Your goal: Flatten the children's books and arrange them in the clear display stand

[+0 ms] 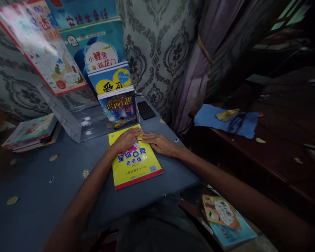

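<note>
**Both Hands Flat on a Yellow Workbook**

Both hands lie palm-down, fingers spread loosely, gripping nothing. Left hand [126, 139] presses on the upper part of the yellow workbook [135, 165], while the right hand [160, 143] rests at the workbook's upper right corner, partly on the cover and partly on the desk [42, 189]. Their fingertips nearly meet over the top edge of the book.

That workbook lies flat on the blue-grey desk, close to its right edge and a little back from the near edge, its red-trimmed bottom pointing toward the person.

Just beyond it, toward the far edge, a clear acrylic stand [68, 119] holds a stepped row of children's books: a dark blue book [118, 106] at the front, a blue and yellow book [110, 78] behind it, a teal book [97, 45] behind that. A large picture book [42, 45] with a red border leans to the left of them. A dark phone [146, 110] lies beside the stand, near the patterned wall.

At the desk's left edge sits a stack of books [31, 133]. Small round patches dot the desk cover. Off the right edge, lower down, another illustrated book [225, 218] lies by the person's right forearm. A blue cloth [225, 122] rests on the dark wooden furniture to the right.
</note>
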Demonstrator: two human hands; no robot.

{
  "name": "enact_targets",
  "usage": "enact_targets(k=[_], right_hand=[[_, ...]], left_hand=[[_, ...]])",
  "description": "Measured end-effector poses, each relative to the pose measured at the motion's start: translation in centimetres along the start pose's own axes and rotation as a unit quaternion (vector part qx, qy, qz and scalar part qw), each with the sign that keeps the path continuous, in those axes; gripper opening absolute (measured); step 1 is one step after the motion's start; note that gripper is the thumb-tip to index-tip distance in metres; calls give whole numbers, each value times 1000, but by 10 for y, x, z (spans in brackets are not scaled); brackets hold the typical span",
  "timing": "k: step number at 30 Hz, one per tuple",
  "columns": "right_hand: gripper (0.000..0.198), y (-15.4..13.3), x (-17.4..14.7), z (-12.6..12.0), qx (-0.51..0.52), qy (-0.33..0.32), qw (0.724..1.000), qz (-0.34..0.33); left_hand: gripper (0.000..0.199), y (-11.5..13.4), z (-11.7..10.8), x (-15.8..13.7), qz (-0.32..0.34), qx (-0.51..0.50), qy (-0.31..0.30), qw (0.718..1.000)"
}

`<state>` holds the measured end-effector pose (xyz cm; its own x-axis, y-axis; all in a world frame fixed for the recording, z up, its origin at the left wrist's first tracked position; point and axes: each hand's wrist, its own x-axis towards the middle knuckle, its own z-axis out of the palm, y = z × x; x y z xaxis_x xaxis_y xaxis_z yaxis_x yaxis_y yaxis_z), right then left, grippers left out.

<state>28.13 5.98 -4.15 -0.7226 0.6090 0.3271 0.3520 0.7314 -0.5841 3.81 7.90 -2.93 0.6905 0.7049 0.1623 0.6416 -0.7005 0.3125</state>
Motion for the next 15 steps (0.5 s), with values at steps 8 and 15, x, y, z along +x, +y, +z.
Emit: enact_targets(k=[8, 15], right_hand=[[42, -19, -36, 4, 5, -4, 1000, -23], [44, -47, -67, 3, 3, -14, 999, -36]], left_hand=[[50, 2, -1, 1, -10, 4, 0, 1000], [51, 8, -7, 0, -13, 4, -16, 1000]])
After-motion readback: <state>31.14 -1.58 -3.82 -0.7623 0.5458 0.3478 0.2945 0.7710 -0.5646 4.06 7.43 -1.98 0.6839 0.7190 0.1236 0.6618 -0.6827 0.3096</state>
